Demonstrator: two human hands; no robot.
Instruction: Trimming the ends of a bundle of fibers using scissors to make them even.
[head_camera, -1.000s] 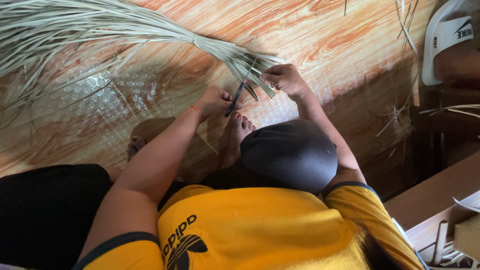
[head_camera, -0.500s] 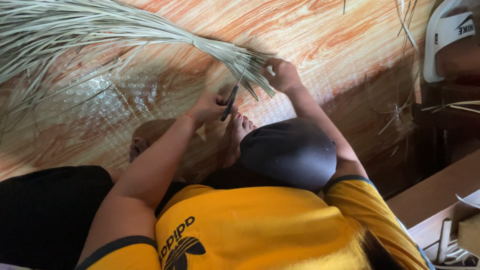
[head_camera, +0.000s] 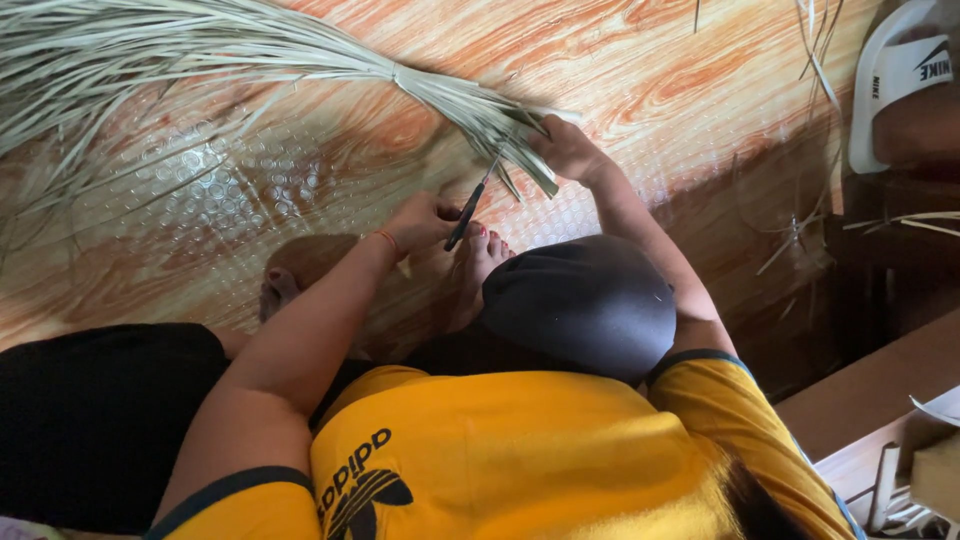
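Observation:
A long bundle of pale dried leaf strips (head_camera: 300, 50) lies across the wood-patterned floor, fanning out to the left and tied near its narrow end. My right hand (head_camera: 570, 150) grips that narrow cut end. Just below the bundle's end, my left hand (head_camera: 425, 220) holds a dark-handled blade (head_camera: 467, 212) with its tip pointing up at the strips. My bare foot (head_camera: 480, 265) and a knee in dark cloth (head_camera: 585, 300) lie under both hands.
A clear bubble sheet (head_camera: 210, 190) covers part of the floor at left. A white sandal (head_camera: 895, 85) sits at the top right. Loose strips (head_camera: 800, 235) lie on the dark floor at right. A wooden board (head_camera: 870, 390) and clutter are at the lower right.
My left hand with the blade has dropped slightly toward my foot. The bundle's end and my right hand have shifted a little, and the grip stays the same.

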